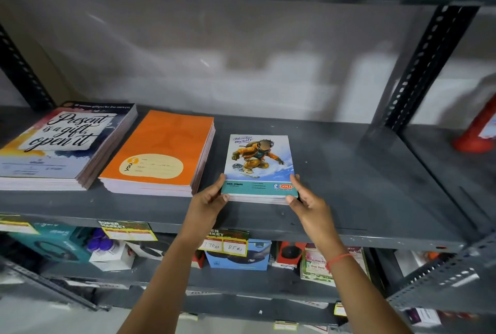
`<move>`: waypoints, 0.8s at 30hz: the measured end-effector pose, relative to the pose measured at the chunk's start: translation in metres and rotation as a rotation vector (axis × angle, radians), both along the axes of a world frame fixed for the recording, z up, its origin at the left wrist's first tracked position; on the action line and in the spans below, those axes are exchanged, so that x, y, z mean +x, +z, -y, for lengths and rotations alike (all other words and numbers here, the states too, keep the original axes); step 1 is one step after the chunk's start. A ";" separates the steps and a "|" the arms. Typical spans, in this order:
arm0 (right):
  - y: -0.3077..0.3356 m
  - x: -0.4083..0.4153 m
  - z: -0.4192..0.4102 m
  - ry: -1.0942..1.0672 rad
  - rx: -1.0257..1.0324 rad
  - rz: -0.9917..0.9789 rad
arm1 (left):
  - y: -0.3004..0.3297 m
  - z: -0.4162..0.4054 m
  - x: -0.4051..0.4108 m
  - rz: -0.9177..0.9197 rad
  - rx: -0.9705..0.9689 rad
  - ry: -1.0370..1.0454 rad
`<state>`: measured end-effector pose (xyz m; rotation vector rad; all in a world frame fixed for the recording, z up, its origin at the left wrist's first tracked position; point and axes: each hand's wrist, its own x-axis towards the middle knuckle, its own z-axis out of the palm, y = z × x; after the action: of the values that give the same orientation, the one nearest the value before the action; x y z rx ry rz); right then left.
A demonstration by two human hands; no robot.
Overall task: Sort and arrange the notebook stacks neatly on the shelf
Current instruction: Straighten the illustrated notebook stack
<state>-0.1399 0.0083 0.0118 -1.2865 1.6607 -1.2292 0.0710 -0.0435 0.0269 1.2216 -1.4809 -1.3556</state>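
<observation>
Both hands were on the near end of the snowboarder notebook stack (pixel 259 167), one at each front corner. The left hand (pixel 208 200) gripped the near-left corner, thumb lying on the cover's teal band, fingers tucked under the edge. The right hand (pixel 308 203) gripped the near-right corner the same way, thumb up on the cover beside the "GOLD" logo, remaining fingers curled below and beside the stack. A red thread (pixel 338 258) circled the right wrist.

The stack was thin, a few notebooks deep, resting flat on the grey metal shelf (pixel 375 186), its near edge close to the shelf's front lip. Top cover showed a snowboarder in an orange jacket under the words "Adventure awaits".

Just left of it, apart by a narrow strip of bare shelf, sat the orange notebook stack (pixel 161 153), thicker, with a cream oval label. Further left, near but not touching the orange one, lay the lettered notebook stack (pixel 64 143), cover reading "Present is a gift, open it"; its pile was slightly fanned along the right side.

To the right the shelf surface was bare out to the perforated upright (pixel 424 65). Beyond that, an orange-red object (pixel 475 129), blurred and cut by the frame edge. Price tags (pixel 224 243) hung from the shelf's front lip; boxed goods (pixel 239 255) stood on the tier below.
</observation>
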 end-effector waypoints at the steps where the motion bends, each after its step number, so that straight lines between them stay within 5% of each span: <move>1: 0.000 -0.001 0.000 0.003 0.002 0.007 | 0.000 0.001 0.000 -0.008 0.001 -0.005; 24: -0.008 0.000 0.007 -0.105 0.015 0.090 | -0.014 0.011 -0.004 -0.006 -0.019 0.127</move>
<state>-0.1396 0.0014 0.0043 -1.1302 1.6875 -1.3145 0.0675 -0.0544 0.0127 1.2756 -1.3850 -1.2569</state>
